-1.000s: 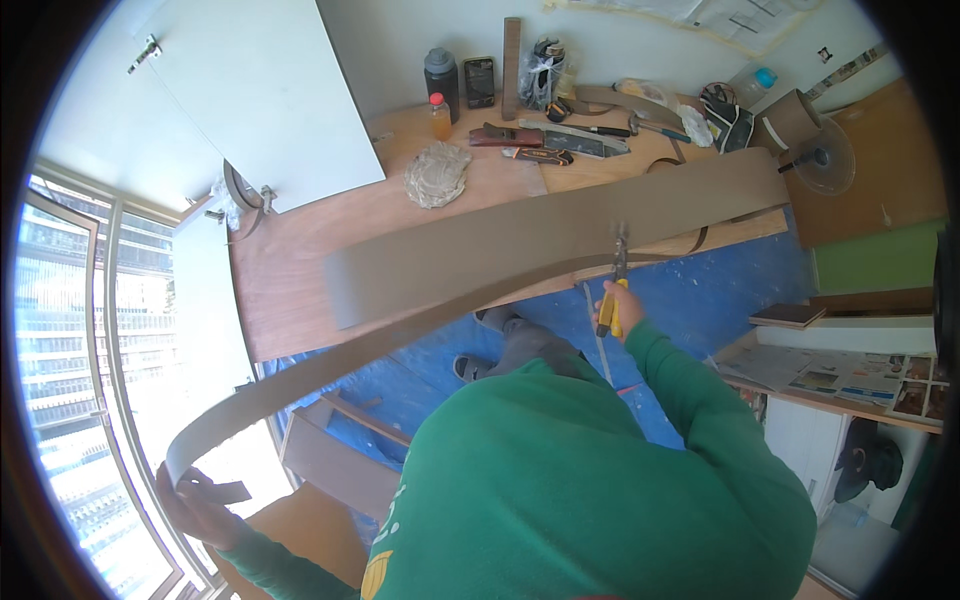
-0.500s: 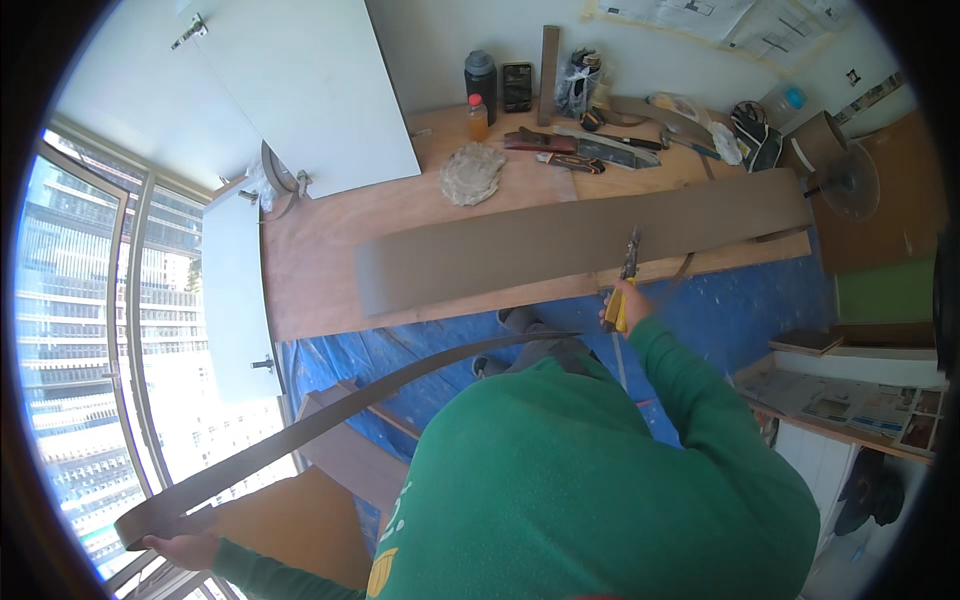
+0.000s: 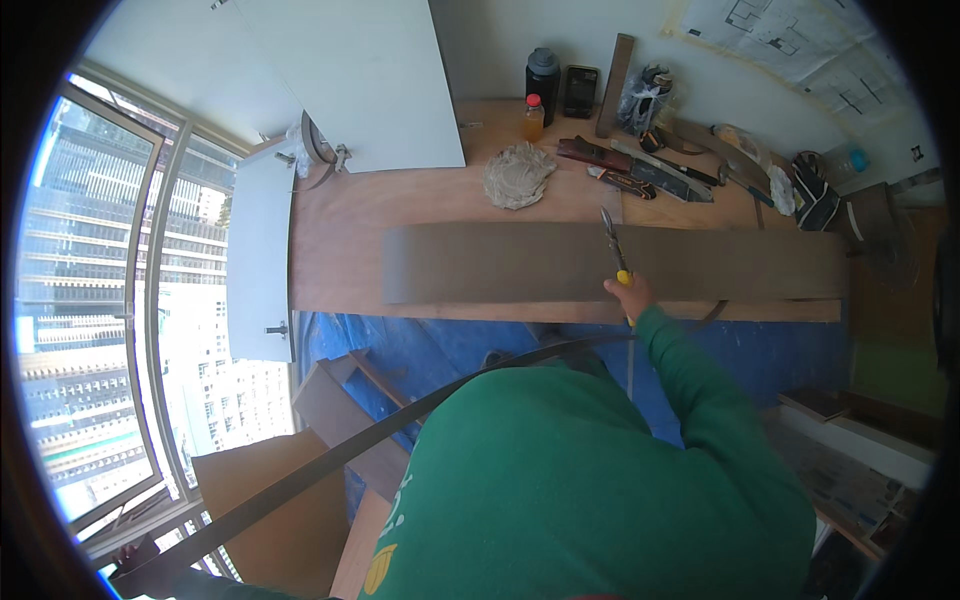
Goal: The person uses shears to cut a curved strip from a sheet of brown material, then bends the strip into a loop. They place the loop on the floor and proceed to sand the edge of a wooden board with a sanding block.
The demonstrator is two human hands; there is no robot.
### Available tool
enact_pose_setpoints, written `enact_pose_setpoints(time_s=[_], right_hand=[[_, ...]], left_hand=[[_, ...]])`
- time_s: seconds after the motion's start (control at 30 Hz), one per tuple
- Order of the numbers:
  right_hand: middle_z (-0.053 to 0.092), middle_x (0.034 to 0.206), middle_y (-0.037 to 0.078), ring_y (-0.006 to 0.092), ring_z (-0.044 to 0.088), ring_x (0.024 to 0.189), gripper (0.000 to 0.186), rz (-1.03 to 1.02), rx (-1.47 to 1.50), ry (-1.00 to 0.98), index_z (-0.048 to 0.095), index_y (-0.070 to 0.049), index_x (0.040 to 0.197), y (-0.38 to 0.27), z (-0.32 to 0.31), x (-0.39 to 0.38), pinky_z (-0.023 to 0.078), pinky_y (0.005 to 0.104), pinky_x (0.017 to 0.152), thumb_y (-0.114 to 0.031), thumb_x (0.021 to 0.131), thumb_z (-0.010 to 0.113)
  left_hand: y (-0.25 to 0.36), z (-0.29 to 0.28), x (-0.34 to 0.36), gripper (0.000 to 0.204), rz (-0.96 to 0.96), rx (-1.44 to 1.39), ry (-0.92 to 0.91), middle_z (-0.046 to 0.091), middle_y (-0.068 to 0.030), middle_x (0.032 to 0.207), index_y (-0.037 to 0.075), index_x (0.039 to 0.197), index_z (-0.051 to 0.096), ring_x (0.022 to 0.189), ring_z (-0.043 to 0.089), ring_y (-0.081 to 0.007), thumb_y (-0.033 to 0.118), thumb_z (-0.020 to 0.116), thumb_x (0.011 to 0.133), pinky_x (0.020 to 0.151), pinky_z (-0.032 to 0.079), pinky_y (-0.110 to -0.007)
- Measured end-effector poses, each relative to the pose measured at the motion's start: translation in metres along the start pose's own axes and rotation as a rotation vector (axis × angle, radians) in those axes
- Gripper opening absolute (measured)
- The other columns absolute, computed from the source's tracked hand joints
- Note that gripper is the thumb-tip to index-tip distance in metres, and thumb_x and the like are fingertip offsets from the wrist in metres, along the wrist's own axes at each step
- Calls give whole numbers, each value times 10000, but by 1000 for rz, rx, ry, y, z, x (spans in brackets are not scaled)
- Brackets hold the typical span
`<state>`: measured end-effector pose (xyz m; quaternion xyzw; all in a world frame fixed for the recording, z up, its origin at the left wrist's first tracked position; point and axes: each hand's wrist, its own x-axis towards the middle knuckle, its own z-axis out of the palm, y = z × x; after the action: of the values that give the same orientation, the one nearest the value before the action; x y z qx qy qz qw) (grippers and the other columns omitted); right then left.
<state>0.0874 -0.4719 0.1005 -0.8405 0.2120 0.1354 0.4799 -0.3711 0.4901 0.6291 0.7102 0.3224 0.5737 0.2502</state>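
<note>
My right hand (image 3: 630, 292) is closed around yellow-handled snips (image 3: 613, 240), their metal jaws pointing away from me over a wide brown panel strip (image 3: 480, 262). That strip lies lengthwise on the wooden worktop (image 3: 340, 235). A long, narrow brown edging strip (image 3: 330, 460) stretches from in front of my body down to the lower left. At its far left end my left hand (image 3: 140, 555) grips it, dim and close to the picture's rim; its fingers are hard to make out. The snips touch or hover over the panel; I cannot tell which.
Behind the panel lie a crumpled beige cloth-like disc (image 3: 519, 176), knives (image 3: 620, 180) and a hammer (image 3: 745, 185). A dark bottle (image 3: 542, 80), an orange drink (image 3: 533, 120) and a phone (image 3: 580, 92) stand by the wall. Blue sheeting (image 3: 740, 365) covers the floor; brown boards (image 3: 275, 510) lean left.
My view has shifted, and the wide panel now looks level. My right hand and snips have moved forward over the panel. My left hand has dropped toward the lower left rim with the strip.
</note>
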Motion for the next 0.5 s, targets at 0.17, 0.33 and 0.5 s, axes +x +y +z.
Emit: enact_pose_setpoints(time_s=[0.17, 0.33, 0.5], right_hand=[[630, 1237, 263, 386, 646, 1111, 833, -228, -428, -1, 558, 60, 1286, -32, 13, 71, 528, 461, 956, -488, 742, 871], [572, 1362, 256, 415, 584, 1239, 1012, -260, -848, -124, 488, 16, 1423, -82, 27, 128, 476, 510, 1057, -574, 705, 890], [574, 1357, 243, 419, 578, 1243, 1083, -377, -902, -90, 463, -1, 1459, -89, 29, 157, 454, 538, 1057, -652, 692, 866]], left_hand=[[125, 5, 1, 327, 28, 123, 165, 713, -80, 1234, 92, 1261, 705, 1096, 673, -241, 268, 513, 1062, 1044, 507, -419], [271, 119, -121, 431, 159, 273, 252, 690, -100, 1204, 64, 1373, 618, 948, 651, -215, 346, 422, 1112, 887, 527, -378], [297, 116, -148, 442, 34, 439, 221, 671, -64, 1099, 74, 1357, 631, 787, 563, -146, 389, 433, 1119, 744, 477, -320]])
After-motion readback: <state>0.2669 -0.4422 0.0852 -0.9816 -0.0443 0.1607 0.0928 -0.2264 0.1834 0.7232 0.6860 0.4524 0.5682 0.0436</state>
